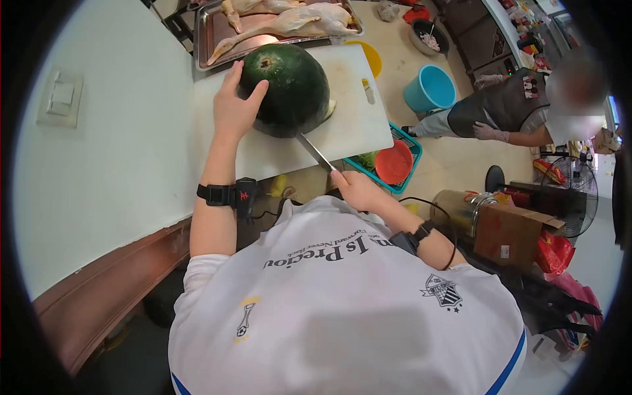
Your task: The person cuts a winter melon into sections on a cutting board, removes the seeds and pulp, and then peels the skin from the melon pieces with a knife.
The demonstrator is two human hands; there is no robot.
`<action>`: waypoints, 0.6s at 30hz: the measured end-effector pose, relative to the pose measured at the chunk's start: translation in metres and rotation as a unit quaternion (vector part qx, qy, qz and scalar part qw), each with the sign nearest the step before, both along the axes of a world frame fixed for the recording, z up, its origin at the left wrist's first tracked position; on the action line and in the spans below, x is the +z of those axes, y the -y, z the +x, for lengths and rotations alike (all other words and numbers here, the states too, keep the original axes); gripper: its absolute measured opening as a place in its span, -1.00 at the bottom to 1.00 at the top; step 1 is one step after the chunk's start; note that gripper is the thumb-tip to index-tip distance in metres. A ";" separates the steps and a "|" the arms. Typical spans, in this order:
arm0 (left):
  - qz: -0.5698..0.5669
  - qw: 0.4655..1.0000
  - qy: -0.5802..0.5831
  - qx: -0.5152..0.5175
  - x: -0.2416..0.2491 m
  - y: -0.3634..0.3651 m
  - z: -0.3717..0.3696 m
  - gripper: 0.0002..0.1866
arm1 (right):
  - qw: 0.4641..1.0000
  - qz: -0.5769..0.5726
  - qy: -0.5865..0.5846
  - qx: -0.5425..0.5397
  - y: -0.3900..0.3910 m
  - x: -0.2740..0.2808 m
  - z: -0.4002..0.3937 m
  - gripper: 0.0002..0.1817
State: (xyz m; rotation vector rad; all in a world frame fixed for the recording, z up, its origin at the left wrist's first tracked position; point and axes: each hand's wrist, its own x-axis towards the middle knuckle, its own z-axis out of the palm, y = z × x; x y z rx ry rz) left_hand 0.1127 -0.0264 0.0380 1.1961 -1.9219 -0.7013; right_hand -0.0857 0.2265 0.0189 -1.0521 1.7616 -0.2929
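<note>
A large dark green melon (289, 85) rests on the white cutting board (352, 125), with a pale piece (330, 109) showing beside its right edge. My left hand (238, 105) lies against the melon's left side, thumb and fingers spread apart. In my right hand (357, 189) is the handle of a knife (316, 153); the fingers are closed around it. The blade points up and left, its tip at the melon's lower edge. Whether the tip has entered the rind cannot be made out.
Plucked poultry (296, 21) lies in a metal tray (199, 49) behind the board. Right of it stand a blue bucket (429, 89) and a teal basket (415, 164) with a red bowl (394, 162). A gloved person (500, 105) is at the right. A wall (112, 151) borders the left.
</note>
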 end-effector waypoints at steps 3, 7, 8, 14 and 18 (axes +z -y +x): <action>-0.073 0.995 0.054 -0.050 0.015 0.010 -0.013 -0.21 | 1.000 -0.008 -0.024 0.018 -0.019 0.008 -0.017 -0.34; -0.199 0.944 0.132 -0.226 0.029 0.042 -0.031 -0.22 | 0.997 0.006 -0.048 0.055 -0.042 0.040 -0.048 -0.38; -0.197 0.944 0.132 -0.227 0.029 0.042 -0.032 -0.22 | 0.999 0.021 -0.035 0.030 -0.051 0.043 -0.057 -0.39; -0.169 0.956 0.094 -0.220 0.033 0.040 -0.037 -0.30 | 0.991 0.027 0.096 -0.091 -0.072 0.033 -0.088 -0.41; -0.157 0.960 0.129 -0.193 0.036 0.034 -0.041 -0.31 | 0.952 0.002 0.217 -0.214 -0.062 0.011 -0.078 -0.45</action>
